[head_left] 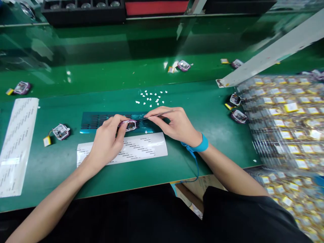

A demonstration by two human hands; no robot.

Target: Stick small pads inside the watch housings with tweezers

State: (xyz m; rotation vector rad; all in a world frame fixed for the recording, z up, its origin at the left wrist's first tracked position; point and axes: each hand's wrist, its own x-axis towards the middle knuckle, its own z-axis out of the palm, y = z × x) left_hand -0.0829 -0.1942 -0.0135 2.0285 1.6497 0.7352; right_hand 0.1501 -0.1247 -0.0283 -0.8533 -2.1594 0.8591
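My left hand [109, 136] is closed round a small purple device shell [131, 125] with its inner parts showing, and holds it down on the green mat. My right hand [174, 124] pinches thin metal tweezers [154, 116] whose tip points left at the device. A blue wrist strap [199, 145] with a coiled cord circles my right wrist. Under my hands lies a shiny blue sheet [96, 121] of small stickers. Below it lies a white label sheet [141, 148]. Small white backing scraps [152, 97] are scattered just beyond my hands.
Another purple device with a yellow battery [60, 132] lies to the left, beside a long white label strip [17, 141]. More devices [236, 108] lie at the right and on the far belt [183, 65]. Clear trays of yellow batteries [286, 125] fill the right side.
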